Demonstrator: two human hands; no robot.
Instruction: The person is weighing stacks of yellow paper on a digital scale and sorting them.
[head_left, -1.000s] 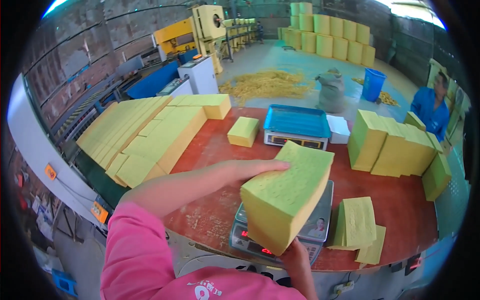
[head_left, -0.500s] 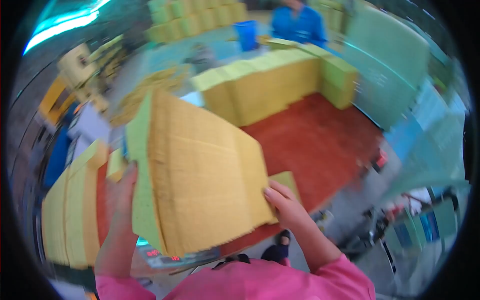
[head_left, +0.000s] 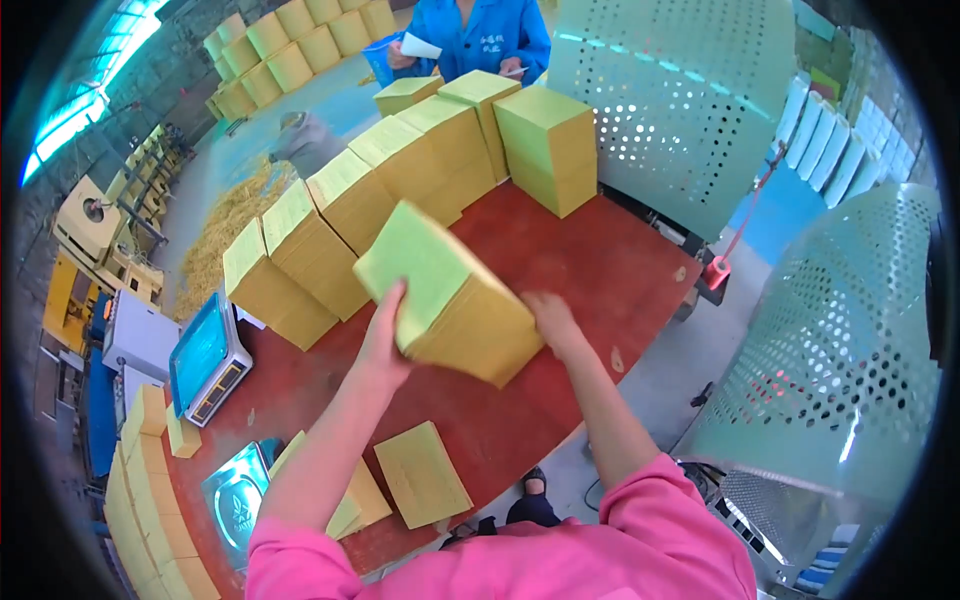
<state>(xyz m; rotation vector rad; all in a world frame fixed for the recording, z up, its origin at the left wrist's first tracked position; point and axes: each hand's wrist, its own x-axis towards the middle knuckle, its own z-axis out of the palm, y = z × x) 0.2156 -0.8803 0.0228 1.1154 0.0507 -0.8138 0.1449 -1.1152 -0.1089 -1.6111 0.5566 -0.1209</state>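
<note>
Between my hands is a thick block of yellow paper (head_left: 475, 325), tilted above the red tabletop (head_left: 640, 270). My left hand (head_left: 385, 340) grips its near left side, the thumb lying on the pale green-tinted top face. At the block's right end is my right hand (head_left: 550, 322), slightly blurred, its fingers partly hidden behind the paper. Beyond the block runs a row of similar paper stacks (head_left: 345, 205), standing side by side. Below my hands, nearer my body, a small yellow paper stack (head_left: 423, 475) lies flat beside another paper stack (head_left: 362, 500), partly covered by my left forearm.
A digital scale (head_left: 208, 360) and a shiny metal scale plate (head_left: 238, 500) are on the left. More paper stacks (head_left: 150, 500) line the left edge. Across the table is a person in blue (head_left: 480, 40) holding white paper. Perforated metal panels (head_left: 660, 110) stand at the right.
The paper block has moved away from my body, toward the row of stacks, and now shows its top face. My arms reach further forward, and the view has shifted.
</note>
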